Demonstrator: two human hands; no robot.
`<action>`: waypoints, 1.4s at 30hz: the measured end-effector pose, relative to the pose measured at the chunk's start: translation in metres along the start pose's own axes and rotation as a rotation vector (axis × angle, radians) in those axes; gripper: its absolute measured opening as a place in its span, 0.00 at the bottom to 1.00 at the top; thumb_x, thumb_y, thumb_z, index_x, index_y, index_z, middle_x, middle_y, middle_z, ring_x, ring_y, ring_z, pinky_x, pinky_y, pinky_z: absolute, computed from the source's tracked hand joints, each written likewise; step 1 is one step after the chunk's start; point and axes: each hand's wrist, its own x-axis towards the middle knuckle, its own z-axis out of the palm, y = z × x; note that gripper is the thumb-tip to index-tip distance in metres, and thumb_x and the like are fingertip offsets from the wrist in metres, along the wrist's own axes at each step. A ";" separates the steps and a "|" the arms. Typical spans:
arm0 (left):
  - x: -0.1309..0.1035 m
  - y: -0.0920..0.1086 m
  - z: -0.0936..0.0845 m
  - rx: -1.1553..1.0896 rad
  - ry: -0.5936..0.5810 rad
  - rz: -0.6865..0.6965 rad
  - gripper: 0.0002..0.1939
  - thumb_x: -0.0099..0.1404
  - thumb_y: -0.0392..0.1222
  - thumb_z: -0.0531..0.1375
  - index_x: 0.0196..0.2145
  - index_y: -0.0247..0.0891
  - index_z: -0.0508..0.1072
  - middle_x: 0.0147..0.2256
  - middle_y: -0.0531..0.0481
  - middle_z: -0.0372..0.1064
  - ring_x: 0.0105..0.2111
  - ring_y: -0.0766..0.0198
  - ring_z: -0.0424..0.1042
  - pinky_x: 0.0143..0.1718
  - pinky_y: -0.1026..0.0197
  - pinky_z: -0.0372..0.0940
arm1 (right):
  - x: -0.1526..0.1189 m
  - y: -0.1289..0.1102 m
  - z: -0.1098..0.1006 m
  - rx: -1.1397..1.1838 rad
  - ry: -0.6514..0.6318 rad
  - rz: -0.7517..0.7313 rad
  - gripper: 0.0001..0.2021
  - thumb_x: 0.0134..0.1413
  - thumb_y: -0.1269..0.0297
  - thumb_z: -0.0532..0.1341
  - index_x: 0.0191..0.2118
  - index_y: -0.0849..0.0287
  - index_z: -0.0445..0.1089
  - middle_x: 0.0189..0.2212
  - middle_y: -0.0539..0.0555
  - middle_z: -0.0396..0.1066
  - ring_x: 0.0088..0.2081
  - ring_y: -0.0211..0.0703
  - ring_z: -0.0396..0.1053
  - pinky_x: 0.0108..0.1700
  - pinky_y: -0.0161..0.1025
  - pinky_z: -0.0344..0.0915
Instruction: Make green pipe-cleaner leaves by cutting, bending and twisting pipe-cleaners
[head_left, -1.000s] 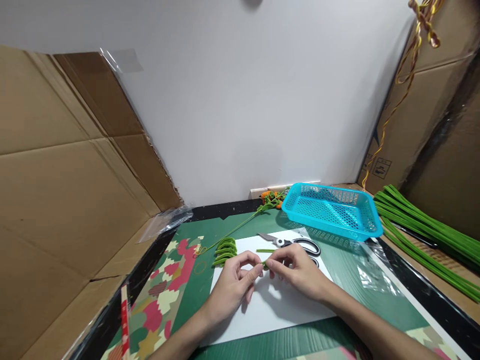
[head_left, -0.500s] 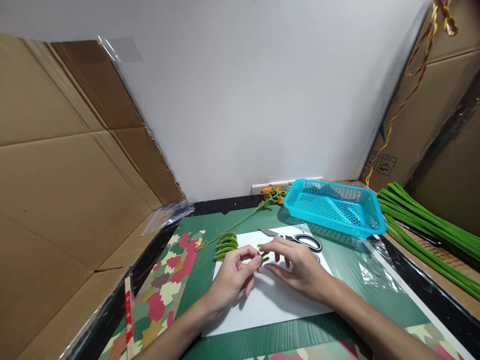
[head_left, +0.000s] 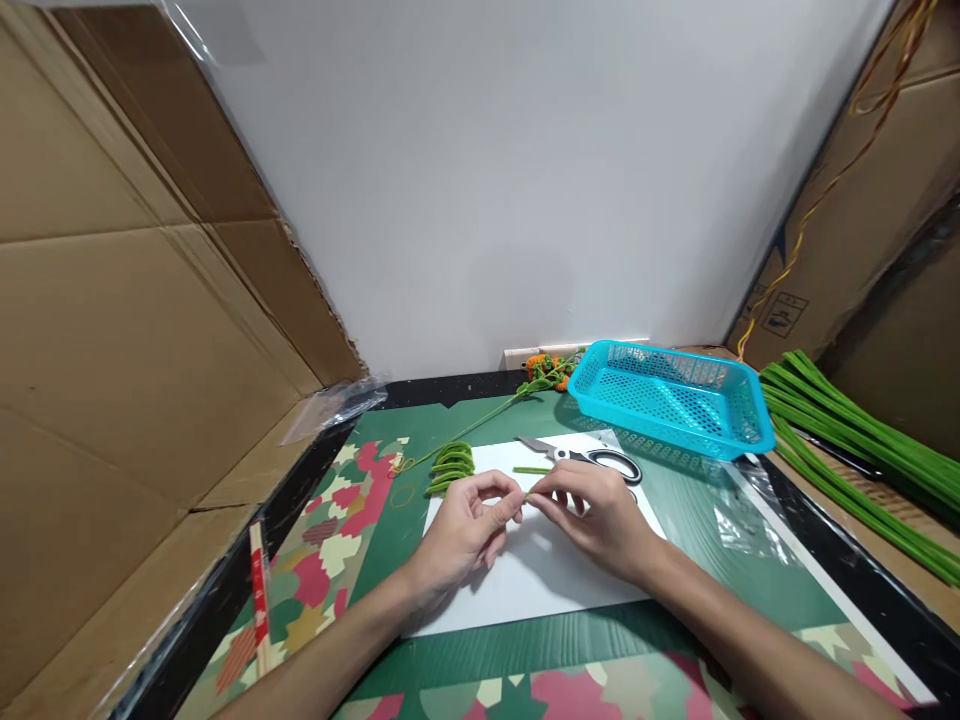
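Above the white sheet (head_left: 536, 570), my left hand (head_left: 469, 525) and my right hand (head_left: 592, 510) meet at the fingertips. Both pinch a small green fuzzy piece (head_left: 527, 496), mostly hidden by the fingers. Just behind my right hand, a short green stem piece (head_left: 531, 470) lies on the sheet. Scissors (head_left: 616, 465) with black and white handles rest beyond that hand, partly covered by it. Several bent green fuzzy pieces (head_left: 451, 466) sit in a row at the sheet's left edge, beyond my left hand.
A blue perforated basket (head_left: 671, 400) stands at the back right, beside long green stems (head_left: 862, 430). An orange flower with a green stem (head_left: 551, 370) lies at the back. Cardboard panels flank both sides. Red-wrapped chopsticks (head_left: 259, 600) lie at the left.
My right hand's fingers have closed into a pinch on the small green piece, meeting my left fingertips. The camera view has shifted slightly.
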 end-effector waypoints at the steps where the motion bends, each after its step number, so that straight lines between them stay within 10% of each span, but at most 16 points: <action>1: 0.000 0.000 0.000 0.014 0.020 0.023 0.22 0.65 0.59 0.69 0.34 0.35 0.74 0.24 0.57 0.68 0.11 0.78 0.57 0.12 0.72 0.45 | 0.001 -0.003 0.002 0.064 0.013 0.072 0.08 0.68 0.65 0.65 0.37 0.57 0.81 0.29 0.52 0.79 0.27 0.39 0.70 0.30 0.35 0.61; 7: -0.006 0.001 0.004 0.155 0.111 0.116 0.18 0.70 0.55 0.65 0.38 0.36 0.75 0.16 0.62 0.61 0.11 0.76 0.54 0.15 0.71 0.46 | 0.005 -0.017 0.010 0.341 0.045 0.448 0.14 0.63 0.59 0.66 0.28 0.59 0.81 0.22 0.52 0.77 0.22 0.37 0.67 0.26 0.34 0.59; 23: -0.011 -0.012 0.005 0.579 0.324 0.356 0.12 0.72 0.49 0.64 0.36 0.39 0.78 0.26 0.55 0.72 0.19 0.71 0.59 0.22 0.65 0.53 | 0.005 -0.014 0.025 0.635 0.067 0.733 0.22 0.60 0.47 0.67 0.25 0.61 0.76 0.19 0.50 0.70 0.14 0.33 0.58 0.18 0.34 0.50; 27: -0.012 -0.009 0.005 0.669 0.353 0.437 0.10 0.72 0.46 0.64 0.36 0.39 0.80 0.28 0.54 0.75 0.21 0.70 0.61 0.24 0.66 0.56 | 0.003 -0.019 0.028 0.373 0.151 0.570 0.18 0.64 0.53 0.65 0.28 0.60 0.79 0.19 0.50 0.70 0.21 0.37 0.61 0.25 0.35 0.53; 42: 0.004 0.005 -0.002 0.043 0.119 0.045 0.19 0.66 0.57 0.67 0.34 0.36 0.74 0.16 0.62 0.59 0.09 0.75 0.54 0.11 0.71 0.44 | -0.004 0.002 0.017 -0.369 0.105 -0.116 0.09 0.71 0.68 0.58 0.47 0.59 0.77 0.31 0.51 0.78 0.24 0.37 0.70 0.27 0.37 0.55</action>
